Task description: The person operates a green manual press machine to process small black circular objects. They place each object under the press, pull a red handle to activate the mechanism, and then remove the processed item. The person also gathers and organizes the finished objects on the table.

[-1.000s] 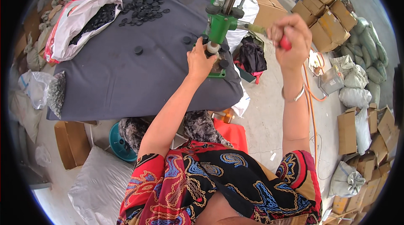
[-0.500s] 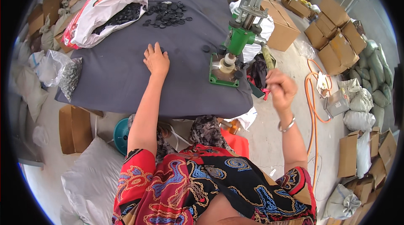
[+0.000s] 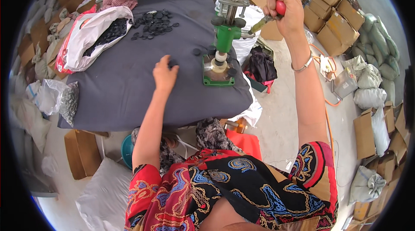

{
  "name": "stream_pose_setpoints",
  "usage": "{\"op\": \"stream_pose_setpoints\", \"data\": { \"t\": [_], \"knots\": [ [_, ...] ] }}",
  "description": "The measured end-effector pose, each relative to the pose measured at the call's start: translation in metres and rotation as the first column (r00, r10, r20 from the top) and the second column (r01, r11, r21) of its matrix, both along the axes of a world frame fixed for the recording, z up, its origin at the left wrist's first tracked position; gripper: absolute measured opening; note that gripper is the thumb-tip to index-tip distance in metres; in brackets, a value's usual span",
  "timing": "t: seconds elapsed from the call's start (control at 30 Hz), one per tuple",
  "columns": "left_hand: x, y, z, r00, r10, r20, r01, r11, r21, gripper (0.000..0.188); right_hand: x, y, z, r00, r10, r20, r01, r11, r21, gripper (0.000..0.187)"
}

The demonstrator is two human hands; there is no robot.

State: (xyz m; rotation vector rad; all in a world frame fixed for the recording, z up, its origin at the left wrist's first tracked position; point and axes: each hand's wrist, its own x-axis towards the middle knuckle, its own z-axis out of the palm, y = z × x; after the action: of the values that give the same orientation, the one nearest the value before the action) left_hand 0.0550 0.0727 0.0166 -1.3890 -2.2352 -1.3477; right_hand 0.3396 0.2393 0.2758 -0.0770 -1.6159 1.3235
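Note:
My right hand [image 3: 285, 10] is wrapped round the lever [image 3: 260, 24] of a green hand press [image 3: 225, 37], and a red knob [image 3: 280, 8] shows between its fingers. The lever slants up to the right. Under the press's ram, a dark ring shows on a pale, round die [image 3: 219, 64] above the green-edged base [image 3: 219, 83]. Left of the press, my left hand [image 3: 164, 75] is low over the grey cloth, pinching a small black disc [image 3: 173, 63] that is partly hidden by the fingers. Loose black discs [image 3: 196, 52] lie near the press.
A pile of black discs [image 3: 153, 24] lies at the back of the cloth-covered table [image 3: 129, 101]. Beside it an open white sack [image 3: 80, 56] holds more. A clear bag of small grey pieces [image 3: 69, 103] sits at the left edge. Cartons [image 3: 337, 23] and an orange hose [image 3: 329, 123] are on the right.
My right hand has risen from low beside the table, and the lever has swung up. My left hand has turned slightly, with a disc now between thumb and fingers. The whole view has shifted.

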Motion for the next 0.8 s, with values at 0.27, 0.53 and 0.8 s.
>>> {"op": "stream_pose_setpoints", "data": {
  "t": [0.27, 0.53, 0.8],
  "knots": [
    [0.113, 0.027, 0.025, 0.959, -0.271, 0.088, 0.273, 0.962, -0.014, 0.063, 0.003, 0.006, -0.002, 1.0, -0.016, 0.025, 0.016, 1.0, 0.013, 0.022],
    [0.119, 0.053, 0.017, 0.974, -0.225, 0.038, 0.226, 0.974, -0.031, 0.069, -0.005, 0.0, -0.004, 0.995, -0.098, -0.026, 0.097, 0.995, -0.023, 0.017],
    [0.122, 0.072, 0.014, 0.932, -0.241, 0.269, 0.257, 0.966, -0.026, 0.077, 0.019, -0.04, -0.038, 0.994, -0.111, -0.004, 0.111, 0.987, 0.116, 0.02]
  ]
}}
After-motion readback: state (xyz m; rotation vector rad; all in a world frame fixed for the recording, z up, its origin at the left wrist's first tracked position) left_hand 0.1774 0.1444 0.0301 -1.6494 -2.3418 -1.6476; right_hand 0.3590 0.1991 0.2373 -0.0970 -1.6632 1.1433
